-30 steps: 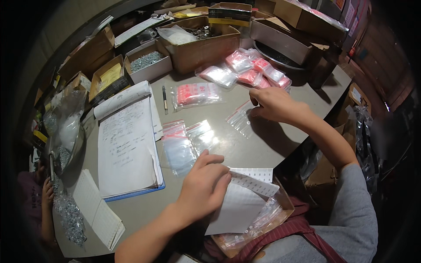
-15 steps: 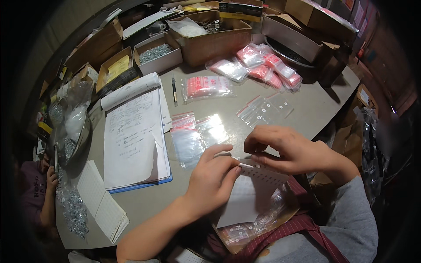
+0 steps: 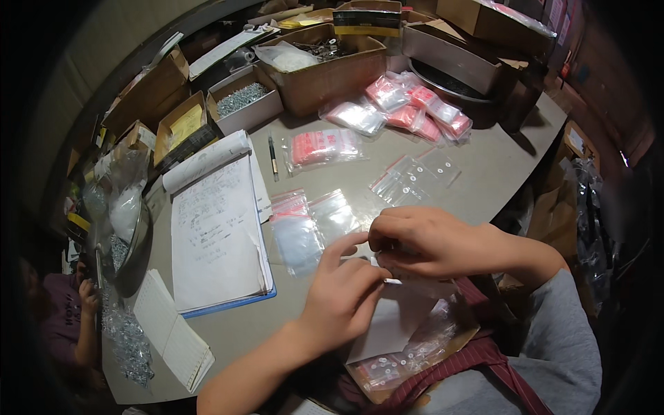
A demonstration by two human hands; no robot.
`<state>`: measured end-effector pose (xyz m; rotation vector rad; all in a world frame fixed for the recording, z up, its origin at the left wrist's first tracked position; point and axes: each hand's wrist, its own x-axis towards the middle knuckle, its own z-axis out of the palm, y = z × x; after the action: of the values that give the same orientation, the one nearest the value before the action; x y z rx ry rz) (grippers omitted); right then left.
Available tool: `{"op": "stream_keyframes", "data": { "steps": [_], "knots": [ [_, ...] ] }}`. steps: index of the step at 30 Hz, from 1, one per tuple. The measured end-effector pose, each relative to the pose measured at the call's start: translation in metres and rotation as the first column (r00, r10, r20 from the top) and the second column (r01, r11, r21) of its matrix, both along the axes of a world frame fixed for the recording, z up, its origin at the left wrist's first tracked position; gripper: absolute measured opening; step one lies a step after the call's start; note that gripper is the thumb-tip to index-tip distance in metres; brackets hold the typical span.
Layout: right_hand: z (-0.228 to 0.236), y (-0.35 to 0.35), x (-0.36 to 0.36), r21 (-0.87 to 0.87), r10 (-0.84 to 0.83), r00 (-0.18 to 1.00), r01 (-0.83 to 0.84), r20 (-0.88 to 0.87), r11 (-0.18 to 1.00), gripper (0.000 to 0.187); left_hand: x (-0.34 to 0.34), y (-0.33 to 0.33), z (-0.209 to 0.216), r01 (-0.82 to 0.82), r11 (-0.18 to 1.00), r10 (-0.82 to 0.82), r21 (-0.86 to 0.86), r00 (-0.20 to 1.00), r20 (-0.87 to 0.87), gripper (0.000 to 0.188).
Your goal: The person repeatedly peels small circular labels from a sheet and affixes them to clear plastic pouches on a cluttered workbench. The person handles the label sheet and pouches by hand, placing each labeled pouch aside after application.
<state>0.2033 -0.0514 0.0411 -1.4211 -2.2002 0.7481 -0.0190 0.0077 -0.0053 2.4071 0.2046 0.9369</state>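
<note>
While the left hand [image 3: 342, 294] pinches a small white strip [image 3: 392, 281], the right hand [image 3: 422, 238] curls its fingers around the same strip above the white paper sheet [image 3: 387, 325].

Two hands [image 3: 387, 270], one pen [image 3: 273, 155], one open notepad [image 3: 218, 232], four red-striped bag packs [image 3: 408, 111].

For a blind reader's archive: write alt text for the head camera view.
A person's left hand and right hand meet over a white sheet at the near edge of a grey table, pinching something small. An open notepad, a pen and small clear bags lie beyond, with cardboard boxes behind.
</note>
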Motion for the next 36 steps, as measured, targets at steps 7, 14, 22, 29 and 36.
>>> {"op": "stream_keyframes", "data": {
  "steps": [7,14,22,29,36],
  "knots": [
    [-0.009,-0.009,-0.007,0.298,0.066,0.964,-0.144,0.257,0.944,0.039,0.000,0.002,-0.008,0.011,0.994,-0.011,-0.108,1.000,-0.003,0.016],
    [-0.006,0.018,0.033,0.255,-0.002,0.996,0.025,-0.090,0.967,0.020,-0.005,0.001,-0.015,-0.090,0.980,0.071,-0.177,0.991,-0.113,0.012],
    [0.005,0.068,0.070,-0.152,-0.083,0.966,0.123,0.243,0.981,0.026,-0.002,0.002,-0.010,-0.068,0.994,0.059,-0.091,0.994,-0.090,0.011],
    [-0.008,0.080,0.065,0.117,-0.177,0.849,0.136,0.499,0.984,0.027,-0.002,0.001,-0.010,0.051,0.994,-0.058,-0.098,0.996,-0.071,0.015],
    [0.002,0.077,0.012,-0.164,0.066,0.995,-0.077,-0.072,0.983,0.017,-0.003,-0.004,-0.012,0.175,0.976,-0.183,-0.128,0.982,-0.056,0.018]
  ]
}}
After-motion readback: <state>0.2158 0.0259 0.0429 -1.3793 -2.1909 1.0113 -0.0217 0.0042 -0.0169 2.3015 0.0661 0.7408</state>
